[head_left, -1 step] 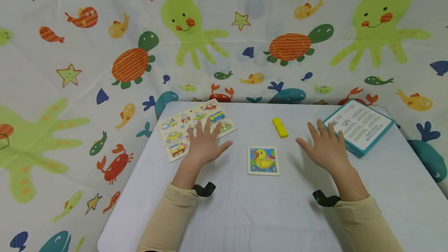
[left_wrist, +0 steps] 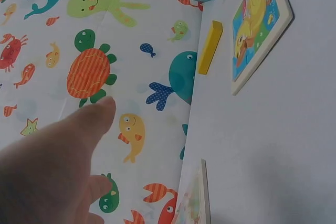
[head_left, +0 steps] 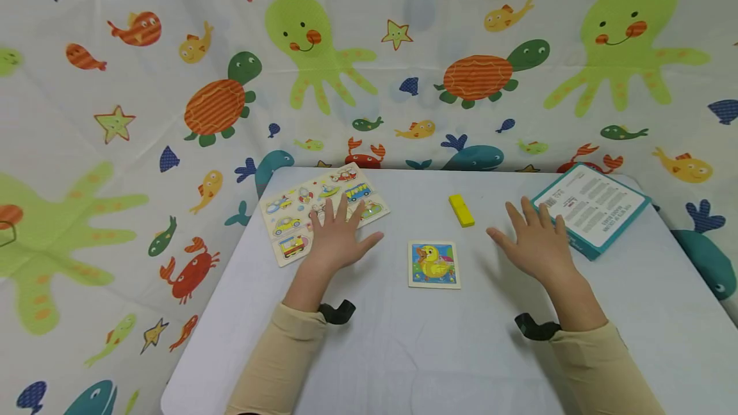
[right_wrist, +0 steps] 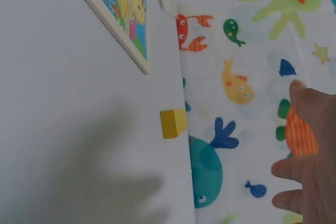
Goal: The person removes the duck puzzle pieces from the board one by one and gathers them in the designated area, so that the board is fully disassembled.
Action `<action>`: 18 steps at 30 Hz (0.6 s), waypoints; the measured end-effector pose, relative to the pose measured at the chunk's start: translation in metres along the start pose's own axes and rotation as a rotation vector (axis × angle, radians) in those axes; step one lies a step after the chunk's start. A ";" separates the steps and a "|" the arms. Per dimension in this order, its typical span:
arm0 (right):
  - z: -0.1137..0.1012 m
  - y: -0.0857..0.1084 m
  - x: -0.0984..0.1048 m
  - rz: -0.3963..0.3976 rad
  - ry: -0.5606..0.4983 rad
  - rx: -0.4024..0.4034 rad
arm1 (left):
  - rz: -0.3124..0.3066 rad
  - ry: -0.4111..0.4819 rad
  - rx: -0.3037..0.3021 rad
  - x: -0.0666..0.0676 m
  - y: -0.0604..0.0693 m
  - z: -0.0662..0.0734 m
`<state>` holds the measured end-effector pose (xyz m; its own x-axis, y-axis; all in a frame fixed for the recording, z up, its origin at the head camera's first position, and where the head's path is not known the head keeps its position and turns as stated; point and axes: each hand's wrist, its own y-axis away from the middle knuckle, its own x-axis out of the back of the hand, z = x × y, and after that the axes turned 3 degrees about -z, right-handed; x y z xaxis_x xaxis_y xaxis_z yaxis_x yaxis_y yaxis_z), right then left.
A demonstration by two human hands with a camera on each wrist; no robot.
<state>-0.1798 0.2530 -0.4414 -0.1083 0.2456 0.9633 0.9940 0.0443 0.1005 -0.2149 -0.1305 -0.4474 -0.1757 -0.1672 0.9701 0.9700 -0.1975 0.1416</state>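
Observation:
My left hand (head_left: 336,242) hovers with spread fingers over the near right part of a wooden puzzle board (head_left: 296,228) printed with vehicles. On the other side, my right hand (head_left: 537,245) is held up, fingers apart, just left of a teal and white box (head_left: 599,207). Neither hand holds anything. Between them lies a square duck puzzle (head_left: 434,264) in a pale wooden frame, flat on the table. Farther back is a yellow block (head_left: 461,211). In the right wrist view the yellow block (left_wrist: 210,48) shows only its end, while the left wrist view shows its length.
The table (head_left: 403,351) has a white cover. Behind it and to the left hangs a cloth (head_left: 346,82) printed with sea animals. A black strap piece (head_left: 337,312) sticks out at the left wrist, and another black piece (head_left: 537,326) at the right.

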 end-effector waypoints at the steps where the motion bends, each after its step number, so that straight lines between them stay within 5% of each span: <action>1: 0.000 0.000 0.000 -0.004 -0.005 0.004 | 0.000 -0.005 -0.003 -0.001 0.000 0.000; 8: -0.004 -0.007 -0.008 -0.071 -0.110 0.092 | -0.049 0.016 -0.059 -0.016 -0.006 0.007; 18: -0.030 -0.026 -0.028 -0.158 -0.263 0.228 | -0.128 0.084 -0.252 -0.066 -0.021 0.020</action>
<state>-0.2023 0.2163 -0.4632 -0.2902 0.4577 0.8404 0.9384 0.3082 0.1562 -0.2205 -0.0963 -0.5102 -0.3177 -0.2027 0.9263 0.8687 -0.4539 0.1986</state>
